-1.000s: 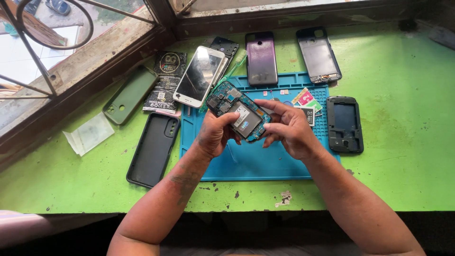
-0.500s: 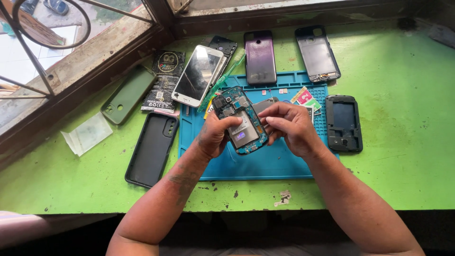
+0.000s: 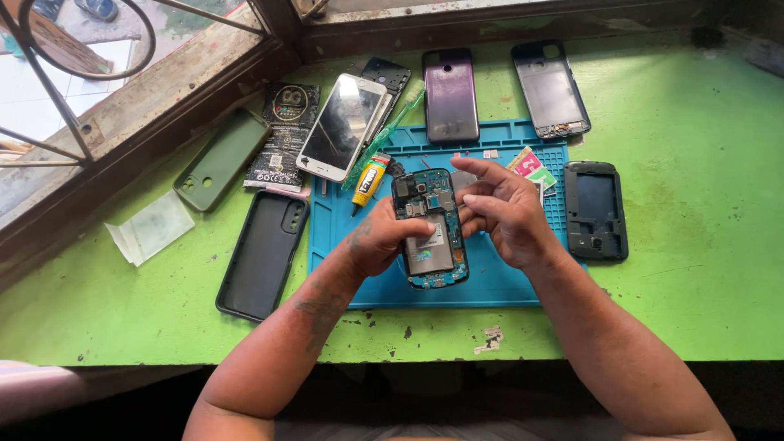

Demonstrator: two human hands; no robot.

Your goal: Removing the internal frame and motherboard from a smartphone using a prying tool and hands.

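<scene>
Your left hand (image 3: 377, 245) clamps the opened phone (image 3: 429, 229) above the blue mat (image 3: 498, 278); your right hand (image 3: 506, 214), fingers loosely apart, probes its exposed, coverless back.

On the blue mat (image 3: 506, 282) sits a yellow glue tube (image 3: 369, 180) with a red tip. Left of the mat lie two cases — one black (image 3: 263, 253), one olive green (image 3: 220, 161) — on the bright green table (image 3: 694, 269).

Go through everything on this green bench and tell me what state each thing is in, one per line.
Opened phone with blue circuit board: back off, insides bare, held over the blue mat.
Left hand: gripping the opened phone, thumb across it.
Right hand: at the phone's right edge, fingers bent.
White-framed phone: face up, screen dark.
Yellow glue tube: lying flat, capped.
Black soft case: empty, inside up.
Olive green case: lying flat.
Purple back cover: lying loose.
</scene>
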